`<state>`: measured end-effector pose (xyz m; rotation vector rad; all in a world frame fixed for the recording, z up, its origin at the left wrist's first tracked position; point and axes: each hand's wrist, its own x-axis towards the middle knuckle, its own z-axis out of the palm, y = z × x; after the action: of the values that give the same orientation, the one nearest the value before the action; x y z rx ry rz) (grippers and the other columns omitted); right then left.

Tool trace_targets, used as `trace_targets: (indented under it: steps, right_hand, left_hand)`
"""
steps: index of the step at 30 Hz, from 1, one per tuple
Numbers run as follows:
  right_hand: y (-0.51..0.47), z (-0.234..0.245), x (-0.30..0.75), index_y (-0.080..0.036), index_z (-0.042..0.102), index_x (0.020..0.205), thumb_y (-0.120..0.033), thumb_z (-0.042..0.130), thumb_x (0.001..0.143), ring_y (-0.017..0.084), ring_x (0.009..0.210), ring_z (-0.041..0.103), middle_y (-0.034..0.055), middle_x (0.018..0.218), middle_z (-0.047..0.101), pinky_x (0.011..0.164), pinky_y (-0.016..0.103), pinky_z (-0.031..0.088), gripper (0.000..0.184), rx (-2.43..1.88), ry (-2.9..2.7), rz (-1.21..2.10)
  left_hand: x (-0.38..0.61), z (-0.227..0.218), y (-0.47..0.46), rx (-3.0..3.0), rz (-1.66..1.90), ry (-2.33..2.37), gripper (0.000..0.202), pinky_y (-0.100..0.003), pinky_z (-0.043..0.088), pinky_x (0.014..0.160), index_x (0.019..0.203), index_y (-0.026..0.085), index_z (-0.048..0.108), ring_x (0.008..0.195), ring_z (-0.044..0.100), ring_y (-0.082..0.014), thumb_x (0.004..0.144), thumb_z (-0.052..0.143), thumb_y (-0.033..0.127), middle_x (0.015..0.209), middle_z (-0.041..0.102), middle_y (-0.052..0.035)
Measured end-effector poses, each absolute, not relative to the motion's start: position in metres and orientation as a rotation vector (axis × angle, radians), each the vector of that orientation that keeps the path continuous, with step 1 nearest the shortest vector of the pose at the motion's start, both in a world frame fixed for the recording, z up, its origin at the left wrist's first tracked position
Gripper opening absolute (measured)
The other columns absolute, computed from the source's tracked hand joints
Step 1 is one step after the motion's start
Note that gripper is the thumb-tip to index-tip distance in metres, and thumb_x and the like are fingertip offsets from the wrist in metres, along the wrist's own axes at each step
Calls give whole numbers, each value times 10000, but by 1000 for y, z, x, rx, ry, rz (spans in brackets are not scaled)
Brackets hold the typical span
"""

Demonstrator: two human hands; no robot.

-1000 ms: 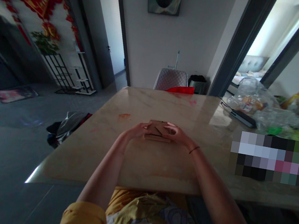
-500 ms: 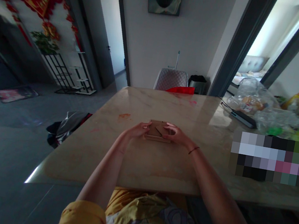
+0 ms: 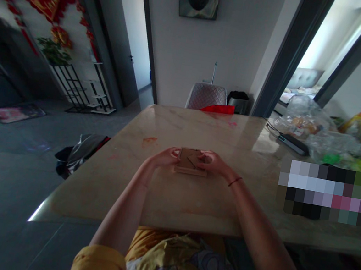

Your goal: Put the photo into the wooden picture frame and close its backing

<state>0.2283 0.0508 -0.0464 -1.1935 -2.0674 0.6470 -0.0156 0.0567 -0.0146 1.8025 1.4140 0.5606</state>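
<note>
A small flat brown wooden box [image 3: 190, 161], with thin lines cut across its top, lies on the beige marble table [image 3: 189, 202] in front of me. My left hand [image 3: 164, 156] curls round its left edge. My right hand [image 3: 214, 163] curls round its right edge, with fingers over the top corner. Both hands rest on the tabletop. A dark band sits on my right wrist.
Clear plastic bags and colourful packets [image 3: 327, 135] crowd the table's right side, beside a dark flat device [image 3: 290, 142]. A quilted chair [image 3: 207, 97] stands at the far end. A dark bag [image 3: 81, 154] lies on the floor to the left.
My fingers have drawn back from the box's top, so more of its surface shows. The box and both arms stay in nearly the same place.
</note>
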Motion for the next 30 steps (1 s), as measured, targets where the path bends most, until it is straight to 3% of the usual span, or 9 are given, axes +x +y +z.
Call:
trace_targets:
  steps: [4, 8, 14, 18, 21, 30]
  right_hand:
    - [46, -41, 227, -188, 685, 970, -400, 739, 674, 215, 940, 615, 85, 981, 658, 868, 354, 476, 368, -1261, -2103, 434]
    - [42, -43, 222, -189, 645, 1106, -445, 687, 718, 244, 1049, 580, 110, 1085, 649, 941, 378, 430, 467, -1328, -2023, 268]
    - [43, -46, 223, -188, 657, 1012, -382, 599, 798, 194, 903, 644, 78, 991, 704, 796, 298, 478, 295, -1362, -1962, 477]
    - [44, -44, 227, -182, 661, 898, -335, 611, 782, 172, 820, 649, 64, 891, 716, 721, 264, 468, 199, -1538, -1796, 377]
    - [44, -42, 231, -181, 672, 793, -315, 612, 780, 167, 759, 644, 58, 815, 715, 673, 251, 448, 148, -1620, -1764, 312]
    - [45, -41, 239, -166, 690, 771, -246, 605, 769, 154, 711, 641, 67, 790, 716, 613, 228, 428, 117, -1579, -1772, 413]
  left_hand:
    - [-16, -16, 53, 1807, 502, 1357, 711, -235, 488, 669, 1312, 132, 479, 759, 610, -136, 639, 700, 197, 1021, 627, -91]
    - [-6, -17, 49, 1804, 479, 1165, 713, -255, 494, 740, 1291, 165, 507, 830, 618, -148, 606, 705, 159, 1039, 635, -79]
    - [12, -18, 44, 1731, 546, 1209, 533, -261, 498, 721, 1214, 135, 574, 817, 641, -151, 683, 572, 90, 1166, 625, -124]
    - [15, -20, 46, 1862, 639, 1461, 439, -258, 498, 739, 1185, 144, 598, 889, 643, -181, 747, 592, 182, 1185, 631, -115]
    - [13, -19, 45, 2002, 663, 1609, 439, -277, 493, 793, 1185, 181, 602, 933, 637, -196, 760, 627, 289, 1136, 656, -94]
    - [7, -15, 43, 2141, 685, 1503, 530, -309, 485, 860, 1158, 209, 625, 1026, 617, -234, 660, 738, 348, 1162, 648, -86]
